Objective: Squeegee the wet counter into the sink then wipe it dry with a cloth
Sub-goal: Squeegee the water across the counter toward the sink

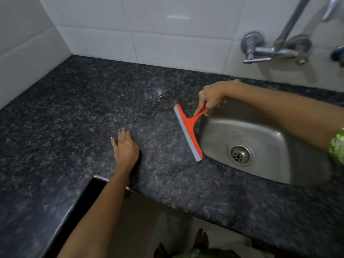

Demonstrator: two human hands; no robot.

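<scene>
An orange squeegee [188, 132] with a grey rubber blade rests its blade on the dark speckled granite counter [78, 112], right at the left rim of the steel sink [260, 146]. My right hand [212, 98] grips its orange handle from above the sink's far left corner. My left hand [125, 146] lies flat on the counter, fingers spread, left of the blade. A thin film of water glistens on the stone [158, 95] beyond the squeegee. No cloth is in view.
A chrome wall tap [273, 49] juts from the white tiles above the sink. The counter turns an L-shaped corner at the front left edge [96, 177]. My bare feet [201, 239] show on the floor below.
</scene>
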